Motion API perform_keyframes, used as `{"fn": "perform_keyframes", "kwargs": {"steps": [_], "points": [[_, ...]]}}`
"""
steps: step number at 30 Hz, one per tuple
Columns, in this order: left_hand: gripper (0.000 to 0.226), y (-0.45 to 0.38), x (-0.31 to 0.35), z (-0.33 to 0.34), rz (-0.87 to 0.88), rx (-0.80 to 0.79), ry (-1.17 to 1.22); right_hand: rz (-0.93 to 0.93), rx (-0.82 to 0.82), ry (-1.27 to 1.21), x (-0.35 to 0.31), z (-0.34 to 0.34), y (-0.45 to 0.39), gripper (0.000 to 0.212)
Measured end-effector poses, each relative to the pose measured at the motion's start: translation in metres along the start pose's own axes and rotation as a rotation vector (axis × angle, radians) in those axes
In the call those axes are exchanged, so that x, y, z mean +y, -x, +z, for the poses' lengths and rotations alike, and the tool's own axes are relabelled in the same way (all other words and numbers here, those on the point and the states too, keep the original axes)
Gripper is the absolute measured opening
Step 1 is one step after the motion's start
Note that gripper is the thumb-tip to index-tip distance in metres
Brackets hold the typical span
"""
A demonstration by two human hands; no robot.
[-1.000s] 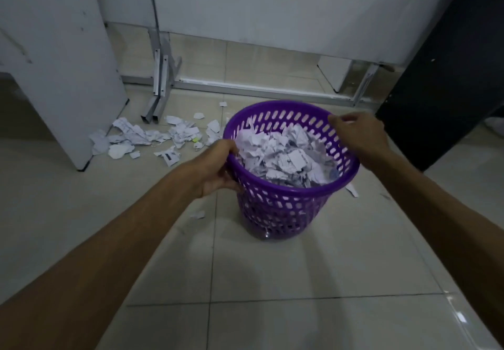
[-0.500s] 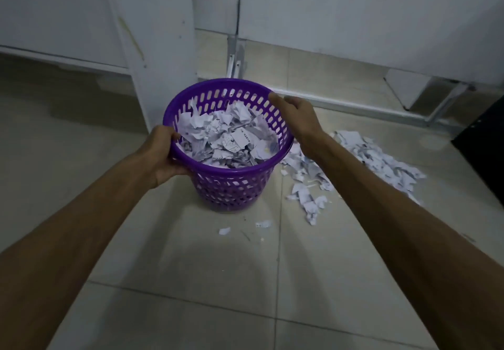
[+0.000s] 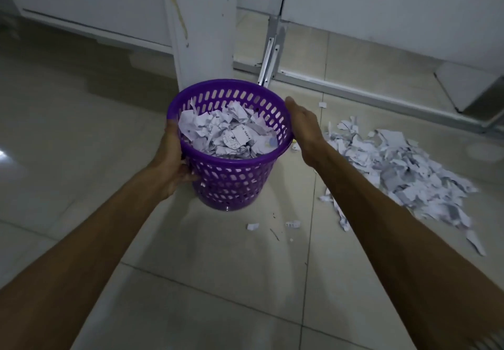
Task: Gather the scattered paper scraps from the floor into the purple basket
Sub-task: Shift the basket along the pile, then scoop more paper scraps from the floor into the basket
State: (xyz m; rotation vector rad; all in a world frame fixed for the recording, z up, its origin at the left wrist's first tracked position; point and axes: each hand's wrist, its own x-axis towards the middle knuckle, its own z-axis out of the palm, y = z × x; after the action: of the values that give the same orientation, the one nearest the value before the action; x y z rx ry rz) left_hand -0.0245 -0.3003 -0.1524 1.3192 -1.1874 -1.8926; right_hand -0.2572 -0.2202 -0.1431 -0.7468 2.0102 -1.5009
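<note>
Tiled floor (image 3: 81,137); purple basket (image 3: 231,177) upright, mouth up, left hand (image 3: 174,158) gripping.

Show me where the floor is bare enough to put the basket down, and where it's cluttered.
Bare tile lies left of the purple basket, out from the white post, and in the near floor between the forearms. Crowded: the big scrap pile right of the right hand, plus stray bits just beyond the basket's base.
</note>
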Motion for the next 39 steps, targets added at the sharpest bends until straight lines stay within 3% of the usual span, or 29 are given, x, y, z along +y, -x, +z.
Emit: {"fn": "perform_keyframes", "kwargs": {"steps": [2, 5, 8, 13, 16, 20, 24, 26, 28, 31, 35, 37, 39], "points": [[0.071, -0.005, -0.027, -0.002, -0.023, 0.185, 0.095, 0.037, 0.008, -0.026, 0.011, -0.012, 0.001, 0.047], [0.06, 0.007, -0.091, 0.012, -0.11, 0.312, 0.084, 0.09, 0.054, 0.11, 0.049, -0.042, 0.007, 0.056], [0.036, 0.021, -0.157, 0.04, 0.008, 0.204, -0.353, 0.022, 0.1, 0.435, 0.105, -0.077, 0.019, 0.055], [0.064, 0.024, -0.218, 0.101, 0.173, -0.035, -0.559, 0.116, 0.116, 0.778, 0.194, -0.13, 0.031, 0.077], [0.079, 0.015, -0.238, 0.128, 0.207, -0.047, -0.804, 0.058, 0.075, 0.796, 0.23, -0.142, 0.033, 0.081], [0.085, -0.004, -0.258, 0.153, 0.399, -0.076, -1.15, 0.015, 0.018, 0.81, 0.257, -0.136, 0.018, 0.075], [0.083, -0.029, -0.259, 0.174, 0.476, -0.126, -1.295, -0.095, -0.154, 0.82, 0.265, -0.111, 0.019, 0.073], [0.084, -0.043, -0.254, 0.189, 0.467, -0.154, -1.27, -0.246, -0.101, 0.803, 0.262, -0.112, 0.018, 0.066], [0.08, -0.057, -0.248, 0.204, 0.434, -0.165, -1.178, -0.364, 0.113, 0.777, 0.251, -0.128, 0.001, 0.056], [0.072, -0.073, -0.243, 0.217, 0.359, -0.158, -1.035, -0.276, 0.296, 0.938, 0.238, -0.169, -0.051, 0.059], [0.07, -0.075, -0.245, 0.213, 0.28, -0.156, -0.866, 0.003, 0.023, 1.088, 0.241, -0.208, -0.098, 0.08], [0.068, -0.075, -0.244, 0.21, 0.271, -0.16, -0.835, 0.042, -0.105, 0.996, 0.25, -0.205, -0.095, 0.081], [0.064, -0.077, -0.24, 0.209, 0.254, -0.165, -0.79, 0.02, -0.098, 0.983, 0.261, -0.194, -0.081, 0.076]]}}
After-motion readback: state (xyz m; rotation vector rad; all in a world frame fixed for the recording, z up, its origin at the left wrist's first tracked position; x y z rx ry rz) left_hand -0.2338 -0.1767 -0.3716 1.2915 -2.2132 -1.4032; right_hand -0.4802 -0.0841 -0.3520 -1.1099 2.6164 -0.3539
